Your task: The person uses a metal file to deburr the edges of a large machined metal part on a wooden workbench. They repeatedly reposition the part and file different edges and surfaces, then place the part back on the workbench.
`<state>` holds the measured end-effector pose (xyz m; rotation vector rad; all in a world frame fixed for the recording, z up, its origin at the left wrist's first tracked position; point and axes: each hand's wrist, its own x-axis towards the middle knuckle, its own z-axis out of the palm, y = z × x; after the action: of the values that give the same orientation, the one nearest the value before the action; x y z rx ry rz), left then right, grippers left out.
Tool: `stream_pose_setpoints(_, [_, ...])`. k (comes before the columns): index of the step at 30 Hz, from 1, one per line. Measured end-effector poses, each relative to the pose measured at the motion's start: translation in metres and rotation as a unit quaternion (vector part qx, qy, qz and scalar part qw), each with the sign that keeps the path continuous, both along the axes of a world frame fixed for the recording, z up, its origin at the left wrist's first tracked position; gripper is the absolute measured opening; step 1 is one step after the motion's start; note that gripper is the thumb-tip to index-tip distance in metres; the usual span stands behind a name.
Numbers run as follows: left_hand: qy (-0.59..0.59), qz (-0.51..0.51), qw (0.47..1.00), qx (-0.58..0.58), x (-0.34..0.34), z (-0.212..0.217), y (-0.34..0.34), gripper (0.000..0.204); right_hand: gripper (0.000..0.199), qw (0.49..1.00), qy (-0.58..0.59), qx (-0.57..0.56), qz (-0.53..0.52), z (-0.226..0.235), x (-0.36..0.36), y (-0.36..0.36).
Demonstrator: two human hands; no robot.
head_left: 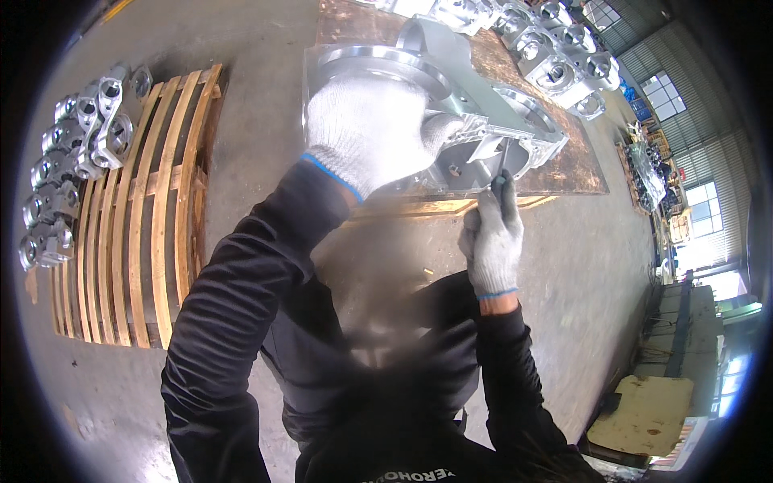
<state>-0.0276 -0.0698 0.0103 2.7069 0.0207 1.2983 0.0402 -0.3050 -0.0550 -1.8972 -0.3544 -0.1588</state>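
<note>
A large silvery metal casting with round bored openings rests on a brown wooden board in front of me. My left hand, in a white knit glove with a blue cuff edge, grips its near left side; the thumb stretches along the casting and the other fingers are mostly hidden in glare. My right hand, gloved alike, is closed around a thin, dark, rod-shaped hand tool. The tool points up into the casting's near right opening. Its exact kind is too small to make out.
Several similar castings stand on the board's far side. At the left, a slatted wooden pallet carries more castings. Another loaded pallet is farther right. A cream-coloured chair-like panel stands at the lower right. Grey concrete floor lies around.
</note>
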Motion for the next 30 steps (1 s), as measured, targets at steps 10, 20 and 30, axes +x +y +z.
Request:
stream_pose_setpoints(10, [-0.013, 0.012, 1.0, 0.009, 0.005, -0.007, 0.002, 0.056, 0.027, 0.896, -0.382, -0.224, -0.011, -0.004, -0.005, -0.017])
stream_pose_setpoints(20, [-0.037, -0.011, 0.999, -0.004, 0.0, 0.004, -0.001, 0.046, 0.05, 0.992, 0.018, 0.094, 0.084, 0.009, -0.007, -0.019])
stream_pose_setpoints(30, [-0.036, 0.004, 0.999, 0.004, -0.001, 0.007, -0.004, 0.044, 0.062, 0.981, 0.095, 0.131, 0.105, -0.014, -0.016, -0.038])
